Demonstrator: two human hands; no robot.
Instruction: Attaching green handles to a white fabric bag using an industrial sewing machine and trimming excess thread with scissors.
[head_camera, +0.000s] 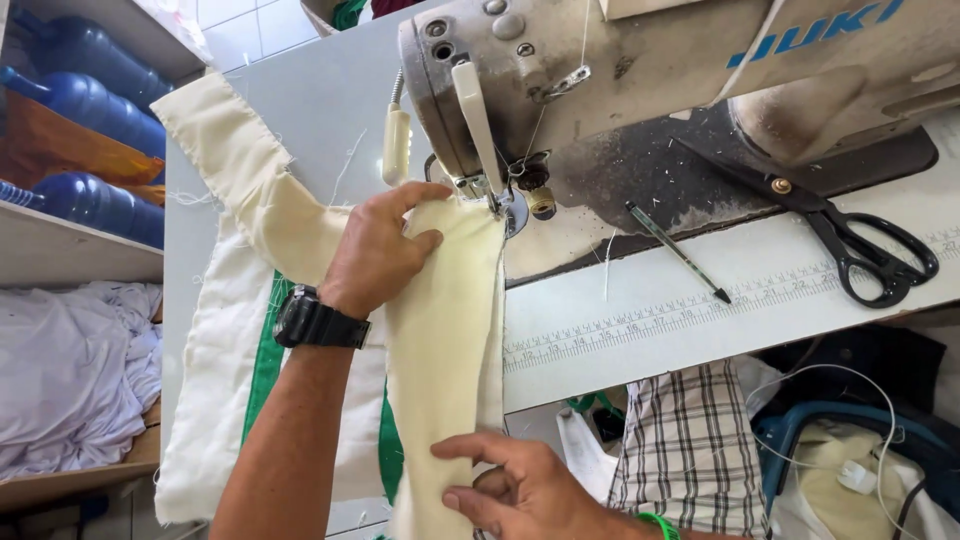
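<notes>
A strip of cream fabric (445, 330) runs from under the presser foot (497, 200) of a worn grey sewing machine (640, 70) down toward me. My left hand (378, 250), with a black wristwatch, presses flat on the fabric just left of the needle. My right hand (510, 485) pinches the lower end of the strip near the table's front edge. More cream fabric (240, 170) trails off to the back left, over white and green cloth (265, 360).
Black scissors (850, 240) and a dark pen (680, 253) lie on the white table (700, 300), which bears a printed ruler. Blue water bottles (90, 110) fill shelves at left, above white cloth (70, 370). Checked cloth (690, 440) and cables lie below right.
</notes>
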